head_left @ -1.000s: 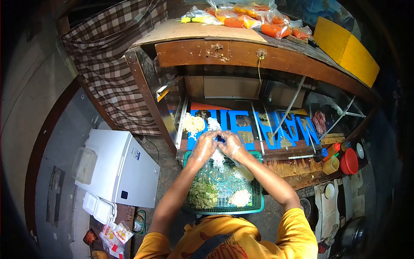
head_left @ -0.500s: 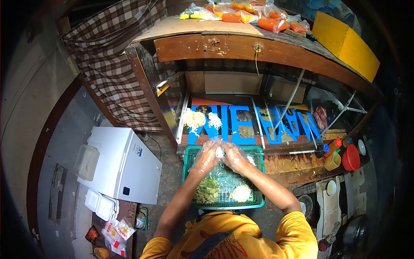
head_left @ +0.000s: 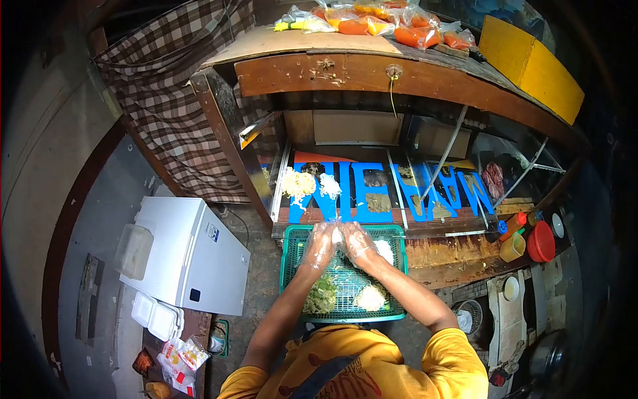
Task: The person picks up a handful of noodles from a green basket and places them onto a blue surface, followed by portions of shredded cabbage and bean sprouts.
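Observation:
My left hand (head_left: 321,243) and my right hand (head_left: 357,242), both in clear plastic gloves, meet over the far side of a green plastic basket (head_left: 286,256). Between them shows a small white clump (head_left: 337,235), perhaps white noodles, with the fingers of both hands closed around it. In the basket lie shredded greens (head_left: 320,294) at the near left, a pale stringy pile (head_left: 371,297) at the near right and a white pile (head_left: 384,250) beside my right wrist. Ahead on the glass-fronted shelf sit yellow noodles (head_left: 298,182) and a white noodle heap (head_left: 329,186).
A wooden stall frame (head_left: 312,76) rises ahead, with bags of orange liquid (head_left: 352,25) on top. To the left stands a white chest freezer (head_left: 216,266). At the right are a red bowl (head_left: 540,243) and sauce bottles (head_left: 513,226). Foam boxes (head_left: 163,320) lie lower left.
My hands have shifted slightly, staying together around the white clump. The white pile at the right of the basket shows more now. The piles have not visibly changed.

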`<state>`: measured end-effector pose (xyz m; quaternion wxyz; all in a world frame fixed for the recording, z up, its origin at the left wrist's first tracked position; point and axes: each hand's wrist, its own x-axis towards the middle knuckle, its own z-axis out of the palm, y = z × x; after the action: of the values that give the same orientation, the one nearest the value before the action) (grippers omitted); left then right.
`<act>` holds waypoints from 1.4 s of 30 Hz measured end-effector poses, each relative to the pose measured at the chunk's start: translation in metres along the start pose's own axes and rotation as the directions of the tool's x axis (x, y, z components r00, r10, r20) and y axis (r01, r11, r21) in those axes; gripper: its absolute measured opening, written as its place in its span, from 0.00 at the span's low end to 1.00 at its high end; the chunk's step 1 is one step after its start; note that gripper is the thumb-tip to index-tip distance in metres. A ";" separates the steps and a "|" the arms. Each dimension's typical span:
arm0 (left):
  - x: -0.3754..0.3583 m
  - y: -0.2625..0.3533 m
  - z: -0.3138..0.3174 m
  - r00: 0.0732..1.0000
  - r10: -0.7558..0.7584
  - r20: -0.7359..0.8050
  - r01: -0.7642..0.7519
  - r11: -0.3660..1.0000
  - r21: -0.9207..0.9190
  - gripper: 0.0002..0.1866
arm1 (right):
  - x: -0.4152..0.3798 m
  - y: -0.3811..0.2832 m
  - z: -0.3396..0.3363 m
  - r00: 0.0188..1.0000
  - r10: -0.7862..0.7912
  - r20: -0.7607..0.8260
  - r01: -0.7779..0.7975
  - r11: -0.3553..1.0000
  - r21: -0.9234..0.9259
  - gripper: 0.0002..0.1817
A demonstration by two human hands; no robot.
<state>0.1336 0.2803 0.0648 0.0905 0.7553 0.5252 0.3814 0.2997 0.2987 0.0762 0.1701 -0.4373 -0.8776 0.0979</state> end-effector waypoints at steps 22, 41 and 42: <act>0.039 0.020 -0.037 0.994 0.059 -0.091 -0.067 0.993 -0.093 0.14 | 0.025 -0.011 -0.039 0.951 0.146 -0.271 -0.047 0.938 0.342 0.17; 0.124 0.043 -0.100 0.937 0.218 -0.272 -0.255 0.961 -0.108 0.15 | 0.106 -0.007 -0.095 0.821 -0.018 -0.570 0.202 0.944 0.261 0.13; 0.129 0.042 -0.101 0.935 0.217 -0.281 -0.258 0.959 -0.116 0.15 | 0.111 -0.007 -0.098 0.788 -0.050 -0.614 0.257 0.933 0.253 0.13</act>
<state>0.1164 0.3465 0.2194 0.0295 0.7463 0.4068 0.5260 0.2704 0.3857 0.1921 0.5148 -0.3379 -0.7835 0.0830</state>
